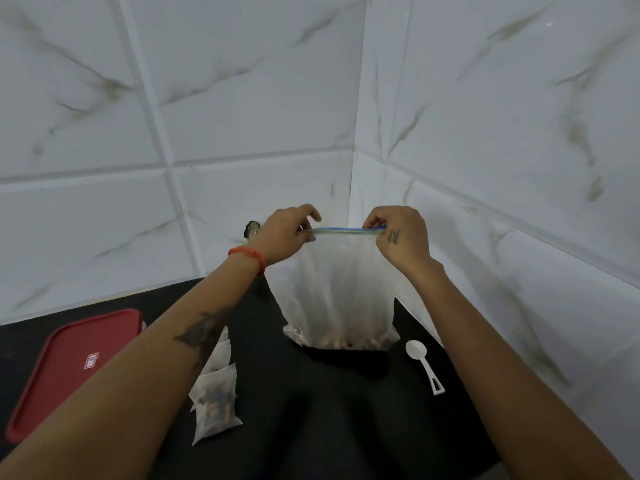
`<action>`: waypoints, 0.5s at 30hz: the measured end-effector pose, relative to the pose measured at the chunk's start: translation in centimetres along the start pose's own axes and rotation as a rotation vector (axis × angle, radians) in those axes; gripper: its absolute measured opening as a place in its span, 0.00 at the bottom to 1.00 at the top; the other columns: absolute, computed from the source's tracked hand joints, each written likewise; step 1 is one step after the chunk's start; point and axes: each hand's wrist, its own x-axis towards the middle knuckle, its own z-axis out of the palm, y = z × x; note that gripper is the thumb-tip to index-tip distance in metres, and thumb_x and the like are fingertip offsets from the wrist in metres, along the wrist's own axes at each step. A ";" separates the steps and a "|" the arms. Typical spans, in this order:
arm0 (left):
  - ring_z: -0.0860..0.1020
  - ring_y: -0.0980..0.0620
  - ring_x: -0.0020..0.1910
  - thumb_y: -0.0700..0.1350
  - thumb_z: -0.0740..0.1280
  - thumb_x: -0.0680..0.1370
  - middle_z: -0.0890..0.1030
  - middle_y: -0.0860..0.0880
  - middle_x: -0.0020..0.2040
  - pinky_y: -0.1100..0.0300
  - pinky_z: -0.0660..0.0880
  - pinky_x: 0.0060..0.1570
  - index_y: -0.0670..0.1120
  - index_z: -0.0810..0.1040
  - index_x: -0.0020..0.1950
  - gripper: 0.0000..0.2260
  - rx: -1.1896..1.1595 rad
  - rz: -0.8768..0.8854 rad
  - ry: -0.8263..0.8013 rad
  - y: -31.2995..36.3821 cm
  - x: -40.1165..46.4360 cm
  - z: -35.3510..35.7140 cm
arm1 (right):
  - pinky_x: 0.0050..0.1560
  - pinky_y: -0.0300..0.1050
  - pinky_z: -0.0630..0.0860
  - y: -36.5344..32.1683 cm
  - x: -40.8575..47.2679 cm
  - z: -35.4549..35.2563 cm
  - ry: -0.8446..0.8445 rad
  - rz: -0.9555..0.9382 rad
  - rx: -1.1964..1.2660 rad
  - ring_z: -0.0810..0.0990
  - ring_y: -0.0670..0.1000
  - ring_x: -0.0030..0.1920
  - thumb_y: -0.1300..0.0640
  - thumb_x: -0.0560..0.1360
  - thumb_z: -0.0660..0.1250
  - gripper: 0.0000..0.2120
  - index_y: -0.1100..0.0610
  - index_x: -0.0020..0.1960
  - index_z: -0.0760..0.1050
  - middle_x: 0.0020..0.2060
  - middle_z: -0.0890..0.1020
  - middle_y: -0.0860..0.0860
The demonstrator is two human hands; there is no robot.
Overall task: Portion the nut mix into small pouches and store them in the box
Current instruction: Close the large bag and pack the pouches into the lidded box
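At the far left a red lid (69,368) lies flat on the black worktop (311,410), a small white label near its middle. Just right of it, partly under the left forearm, several small clear pouches (216,403) of dark nut mix lie in a loose overlapping heap. The left hand (284,237), an orange band (247,256) on its wrist, pinches the left end of a blue zip strip (349,231) between its fingers (308,213) and thumb. That strip tops a large clear bag (341,296), held upright with its base touching the worktop and a shallow layer of nuts (341,342) at the bottom. The right hand (403,237) pinches the strip's right end, its fingers curled over it. Right of the bag's base a white plastic scoop (424,365) lies on the worktop, bowl toward the wall. White marble-look tiles (173,98) with grey veins cover both walls, which meet in a corner behind the bag.
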 end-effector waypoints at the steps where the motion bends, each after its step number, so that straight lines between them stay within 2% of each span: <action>1: 0.75 0.50 0.46 0.38 0.67 0.76 0.81 0.47 0.47 0.59 0.71 0.50 0.43 0.75 0.59 0.11 0.004 0.005 0.044 -0.2 0.7 0.0 | 0.42 0.47 0.77 0.2 0.8 0.3 0.019 -0.011 -0.019 0.79 0.55 0.45 0.75 0.62 0.58 0.20 0.57 0.42 0.82 0.39 0.83 0.53; 5: 0.76 0.44 0.48 0.36 0.66 0.76 0.80 0.41 0.46 0.62 0.64 0.45 0.40 0.79 0.53 0.08 0.079 0.058 0.227 -0.2 3.2 -0.3 | 0.37 0.46 0.74 0.6 3.4 1.3 0.146 -0.053 -0.041 0.76 0.55 0.45 0.75 0.62 0.57 0.19 0.57 0.40 0.80 0.37 0.82 0.53; 9: 0.73 0.49 0.43 0.37 0.68 0.75 0.78 0.43 0.44 0.64 0.62 0.43 0.40 0.81 0.49 0.05 0.065 0.139 0.305 0.2 2.7 -1.2 | 0.37 0.42 0.73 0.9 3.2 1.2 0.221 -0.071 0.021 0.76 0.53 0.43 0.74 0.65 0.60 0.17 0.56 0.40 0.80 0.36 0.81 0.50; 11: 0.73 0.51 0.42 0.39 0.69 0.74 0.79 0.46 0.42 0.60 0.67 0.45 0.42 0.82 0.49 0.05 0.049 0.147 0.227 -0.3 0.9 -1.1 | 0.39 0.40 0.74 1.3 1.4 1.2 0.165 -0.089 0.085 0.78 0.51 0.41 0.74 0.64 0.61 0.17 0.56 0.39 0.82 0.35 0.82 0.49; 13: 0.75 0.52 0.40 0.41 0.72 0.73 0.80 0.48 0.42 0.58 0.71 0.47 0.44 0.83 0.48 0.06 0.032 0.144 0.081 -1.2 -1.7 -0.5 | 0.42 0.31 0.72 2.3 -1.1 1.4 0.048 -0.080 0.125 0.79 0.48 0.40 0.74 0.64 0.62 0.18 0.55 0.39 0.83 0.36 0.83 0.48; 15: 0.77 0.54 0.40 0.43 0.73 0.72 0.82 0.51 0.43 0.62 0.73 0.47 0.45 0.84 0.50 0.07 -0.015 0.118 -0.100 -2.1 -4.4 0.6 | 0.45 0.24 0.69 3.3 -4.0 1.7 -0.096 -0.060 0.129 0.79 0.45 0.43 0.73 0.64 0.65 0.19 0.53 0.41 0.85 0.38 0.84 0.45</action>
